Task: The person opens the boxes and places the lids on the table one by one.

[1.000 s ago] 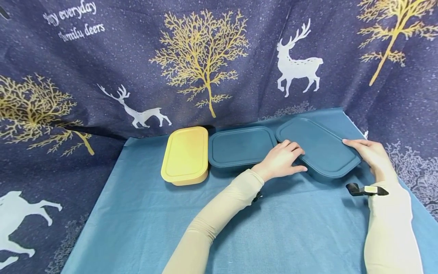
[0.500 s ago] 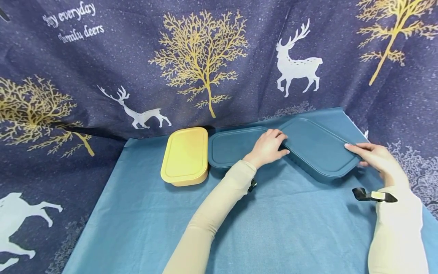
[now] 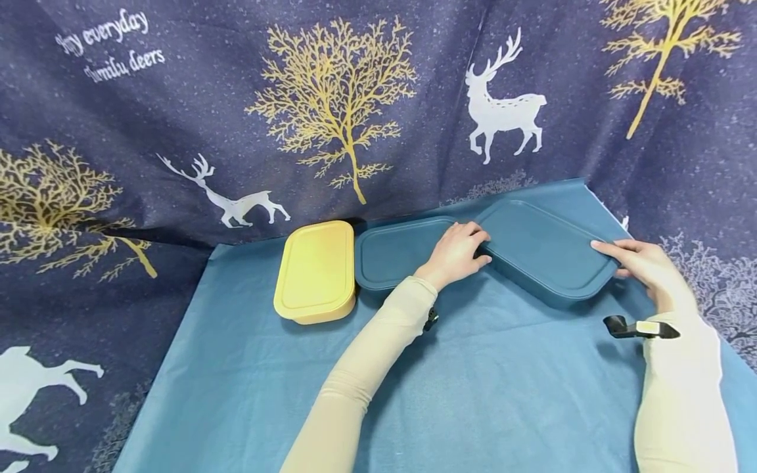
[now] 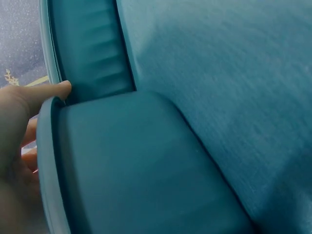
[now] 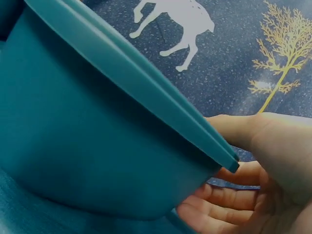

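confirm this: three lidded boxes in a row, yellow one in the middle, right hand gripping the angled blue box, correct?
Not quite: the head view shows the yellow box at the left end and the straighter blue box in the middle. The right hand does grip the angled blue box.

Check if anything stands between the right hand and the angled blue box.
Nothing visible does: the right hand grips the angled blue box at its right end, thumb over the lid edge, fingers below.

Navy backdrop [image 3: 437, 98] with white deer [image 3: 504, 116]; blue cloth [image 3: 485, 387].
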### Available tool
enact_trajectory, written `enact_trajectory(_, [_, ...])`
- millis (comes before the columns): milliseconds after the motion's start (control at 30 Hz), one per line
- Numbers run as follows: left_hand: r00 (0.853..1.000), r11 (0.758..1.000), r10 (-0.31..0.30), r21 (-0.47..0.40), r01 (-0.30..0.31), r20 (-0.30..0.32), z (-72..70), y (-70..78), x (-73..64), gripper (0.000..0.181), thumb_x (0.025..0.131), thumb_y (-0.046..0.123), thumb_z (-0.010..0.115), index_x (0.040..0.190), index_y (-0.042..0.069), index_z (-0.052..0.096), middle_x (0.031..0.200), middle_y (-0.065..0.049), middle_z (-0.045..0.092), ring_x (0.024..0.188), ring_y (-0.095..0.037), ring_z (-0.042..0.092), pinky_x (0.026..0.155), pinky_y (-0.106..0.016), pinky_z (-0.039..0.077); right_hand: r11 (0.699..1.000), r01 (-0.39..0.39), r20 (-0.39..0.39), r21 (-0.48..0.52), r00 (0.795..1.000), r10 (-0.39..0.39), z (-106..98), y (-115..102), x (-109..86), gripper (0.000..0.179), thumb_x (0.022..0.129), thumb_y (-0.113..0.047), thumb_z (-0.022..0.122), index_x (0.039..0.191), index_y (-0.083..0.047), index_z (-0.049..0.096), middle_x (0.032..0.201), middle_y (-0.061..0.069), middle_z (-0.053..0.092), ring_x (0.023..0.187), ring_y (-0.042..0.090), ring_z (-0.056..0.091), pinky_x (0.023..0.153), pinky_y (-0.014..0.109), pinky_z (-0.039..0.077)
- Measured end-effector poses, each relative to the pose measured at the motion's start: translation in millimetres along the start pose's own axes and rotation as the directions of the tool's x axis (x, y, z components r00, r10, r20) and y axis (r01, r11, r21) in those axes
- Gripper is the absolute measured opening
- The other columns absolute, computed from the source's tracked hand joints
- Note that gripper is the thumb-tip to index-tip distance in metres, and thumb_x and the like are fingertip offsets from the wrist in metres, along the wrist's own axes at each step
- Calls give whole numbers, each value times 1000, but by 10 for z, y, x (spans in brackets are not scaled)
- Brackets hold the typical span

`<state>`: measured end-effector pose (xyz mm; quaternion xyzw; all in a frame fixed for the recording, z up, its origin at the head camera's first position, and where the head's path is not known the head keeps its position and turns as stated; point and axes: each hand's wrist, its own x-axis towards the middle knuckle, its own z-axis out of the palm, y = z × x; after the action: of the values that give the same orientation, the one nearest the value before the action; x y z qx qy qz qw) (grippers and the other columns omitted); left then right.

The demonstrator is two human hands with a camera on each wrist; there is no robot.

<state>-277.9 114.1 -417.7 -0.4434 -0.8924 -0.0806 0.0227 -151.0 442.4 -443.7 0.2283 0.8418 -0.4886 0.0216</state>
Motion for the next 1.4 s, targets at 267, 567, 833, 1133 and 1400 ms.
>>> enact_trajectory(267, [998,998,61,-12,-61,-11,48,66,-54,37,100,39,64,133,21,63,128,3,53,121,-13,52,120,-32,21,990,7,-118,139,993,9,31,-1,85,34,89,-59,69,105,-33,54,79,-30,52,72,1,53,66,21,45])
enact_trajectory(567, [996,995,92,22,-92,-2,58,144,-136,42,100,39,63,138,21,61,129,3,52,118,-13,49,96,-24,42,986,17,-200,166,980,16,84,-1,175,30,87,-60,70,95,-33,59,81,-24,52,73,2,50,60,20,46])
enact_trajectory(833, [996,996,93,7,-93,-2,51,158,-153,42,101,40,62,139,21,61,128,3,52,117,-12,48,92,-23,42,981,38,-227,189,974,6,104,0,269,26,88,-59,70,93,-35,60,84,-24,49,69,-3,50,58,17,47])
enact_trajectory(1133, [1000,999,28,-15,-28,-11,21,20,-24,44,102,44,59,140,22,59,139,2,51,128,-14,47,103,-26,41,972,74,-287,222,958,-7,105,-50,108,73,94,-51,64,150,-7,48,78,-36,49,80,-10,48,69,9,39])
enact_trajectory(1400, [999,998,-11,-62,14,43,-12,-61,44,49,99,51,60,138,22,61,143,2,50,131,-15,45,107,-29,40,999,26,-251,-23,967,-31,153,-73,-159,86,99,-54,52,153,9,30,134,28,55,92,14,57,72,21,42])
